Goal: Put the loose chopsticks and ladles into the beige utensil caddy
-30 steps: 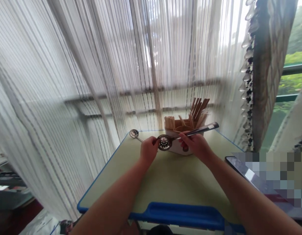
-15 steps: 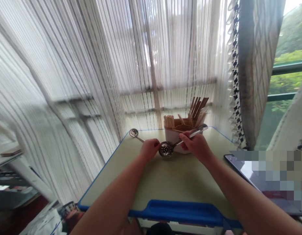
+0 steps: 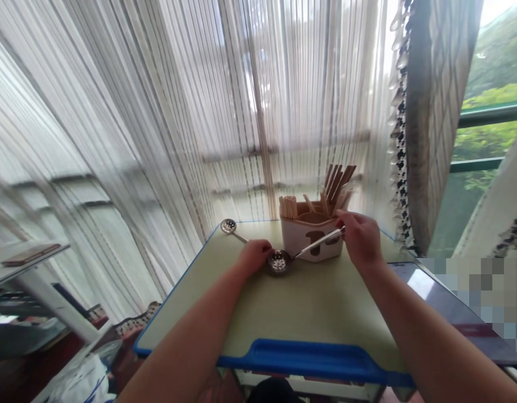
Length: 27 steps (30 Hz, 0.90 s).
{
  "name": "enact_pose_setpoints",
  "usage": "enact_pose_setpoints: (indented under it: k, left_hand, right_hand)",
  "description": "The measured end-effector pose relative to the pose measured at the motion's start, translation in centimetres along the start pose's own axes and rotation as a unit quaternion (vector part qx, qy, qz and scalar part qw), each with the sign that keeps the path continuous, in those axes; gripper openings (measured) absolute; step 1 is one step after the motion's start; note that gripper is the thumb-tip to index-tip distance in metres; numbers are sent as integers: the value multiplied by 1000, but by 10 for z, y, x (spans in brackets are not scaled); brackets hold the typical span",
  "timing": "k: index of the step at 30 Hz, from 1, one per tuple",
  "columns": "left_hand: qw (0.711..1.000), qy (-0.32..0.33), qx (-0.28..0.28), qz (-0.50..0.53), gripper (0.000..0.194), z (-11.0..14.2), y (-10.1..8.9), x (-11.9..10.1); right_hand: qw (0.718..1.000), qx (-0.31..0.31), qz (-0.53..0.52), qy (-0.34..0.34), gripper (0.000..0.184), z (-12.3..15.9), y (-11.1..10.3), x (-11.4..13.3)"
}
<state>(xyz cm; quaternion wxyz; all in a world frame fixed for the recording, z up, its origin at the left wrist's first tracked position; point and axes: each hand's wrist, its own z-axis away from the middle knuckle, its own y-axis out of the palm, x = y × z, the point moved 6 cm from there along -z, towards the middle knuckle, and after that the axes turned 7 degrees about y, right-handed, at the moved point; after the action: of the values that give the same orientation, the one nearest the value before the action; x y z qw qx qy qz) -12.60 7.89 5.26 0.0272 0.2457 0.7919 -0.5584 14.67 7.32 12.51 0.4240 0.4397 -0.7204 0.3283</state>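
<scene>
A metal slotted ladle [image 3: 278, 262] is tilted over the table, its round perforated bowl low and its handle rising to the right. My right hand [image 3: 361, 235] is closed around the handle's upper end, in front of the holder's right side. At the bowl's left rim my left hand [image 3: 255, 255] has its fingers curled and closed against the edge; the fingertips are partly hidden. A second slotted ladle [image 3: 228, 226] lies at the table's far left corner, its handle running behind my left hand. Behind the first ladle stands a white and brown utensil holder [image 3: 292, 238].
Wooden chopsticks [image 3: 338, 182] and pale sticks [image 3: 288, 207] stand in the holder. The table [image 3: 300, 308] has a blue edge and front tray [image 3: 313, 358]. A dark glossy flat panel [image 3: 435, 296] is at the right. Sheer curtains [image 3: 178, 112] hang behind; a shelf [image 3: 27, 257] is at the left.
My right hand has moved right along the handle, from its middle to its upper end. The ladle's bowl has shifted slightly left and lower. My left hand stays beside the bowl.
</scene>
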Motion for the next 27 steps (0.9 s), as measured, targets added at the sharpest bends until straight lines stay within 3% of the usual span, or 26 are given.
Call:
enact_pose_setpoints:
  k: [4,7,12,17,24,27]
  left_hand:
    - [1000,2,-4,-8,24,-1,1,1]
    - [1000,8,-5,4,23,-1,2,2]
    - [1000,1,14,22,20,-1,1,4]
    - [1000,-9,-1,27,21,-3,-4,11]
    - [991,-29,-120,-50,36,-2,-26,24]
    - [988,-58,-62,-126,50,0,-21,37]
  right_hand:
    - [999,41,9,3,40,-3,4,-1]
    - [993,37,105,-27,41,-6,0,5]
    - [928,153,328,-88,45,-19,2,-2]
    - [870,246,426,-7,45,-27,6,-43]
    - [836,296,459,52,36,-19,9,-71]
    - [833,326,444,58,32,-15,12,-75]
